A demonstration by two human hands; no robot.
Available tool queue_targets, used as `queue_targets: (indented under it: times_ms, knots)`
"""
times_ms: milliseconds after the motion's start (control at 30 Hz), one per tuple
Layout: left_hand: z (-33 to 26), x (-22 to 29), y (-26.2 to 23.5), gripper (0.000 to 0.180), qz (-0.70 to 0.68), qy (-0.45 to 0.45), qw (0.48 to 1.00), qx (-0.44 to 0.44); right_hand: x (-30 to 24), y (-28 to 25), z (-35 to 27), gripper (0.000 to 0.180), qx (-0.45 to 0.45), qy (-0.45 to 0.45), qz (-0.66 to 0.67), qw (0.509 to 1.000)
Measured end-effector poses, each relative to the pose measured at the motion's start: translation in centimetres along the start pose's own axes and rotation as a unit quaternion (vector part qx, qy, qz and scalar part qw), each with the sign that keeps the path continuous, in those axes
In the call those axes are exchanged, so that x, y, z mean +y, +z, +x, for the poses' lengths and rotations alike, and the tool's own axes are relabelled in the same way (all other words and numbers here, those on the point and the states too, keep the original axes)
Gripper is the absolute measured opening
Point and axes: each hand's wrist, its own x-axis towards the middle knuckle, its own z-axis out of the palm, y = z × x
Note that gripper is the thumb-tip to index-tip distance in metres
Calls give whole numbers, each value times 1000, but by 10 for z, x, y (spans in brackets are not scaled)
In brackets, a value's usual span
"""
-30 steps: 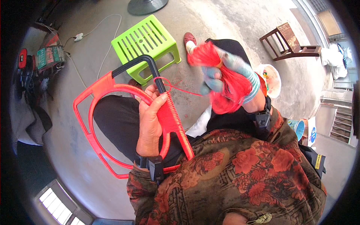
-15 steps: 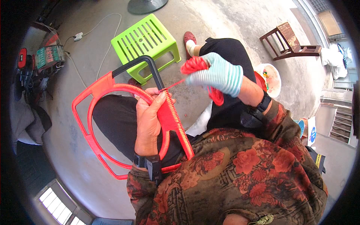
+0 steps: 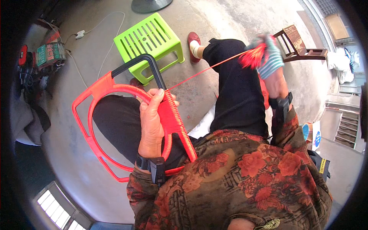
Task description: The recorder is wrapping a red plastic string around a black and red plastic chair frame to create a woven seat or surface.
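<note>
The red frame (image 3: pixel 126 130) is gripped on the lap by the bare left hand (image 3: pixel 151 120), fingers curled round its wrapped bar, which runs from far-left to near-right. A taut red cord (image 3: pixel 203 71) is drawn far-right to the gloved right hand (image 3: pixel 268 57), closed on a cord bundle (image 3: pixel 253 57).

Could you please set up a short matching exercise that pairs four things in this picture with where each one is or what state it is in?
Things:
1. left hand
2. right hand
3. green plastic stool
4. red cord

Places or states:
A. stands on the concrete floor beyond the knees
B. stretched taut between the frame and the raised bundle
C. bare, gripping the red-wrapped frame on the lap
D. gloved, raised, holding a bundle of red cord

Pairs: 1-C, 2-D, 3-A, 4-B
</note>
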Motion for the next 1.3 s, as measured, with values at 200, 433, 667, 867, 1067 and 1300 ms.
queue_targets:
  times_ms: [200,433,667,867,1067,1300]
  knots:
    - [0,-1,-11,17,2,10,999,30,-47,-169,-70,42,-99,53,148,983]
    - [18,-11,-7,30,4,67,998,8,28,53,-68,38,-478,147,-494,711]
    - [20,-16,2,38,62,112,990,66,125,119,-65,33,-293,441,-142,836]
    - [21,-14,-1,34,20,65,997,31,128,134,-58,50,-378,232,-113,889]
    - [22,-12,-9,28,-16,117,993,22,124,147,-67,80,-379,-83,-271,881]
    - [24,-14,-1,32,-29,126,991,16,108,157,-69,42,-321,2,-396,860]
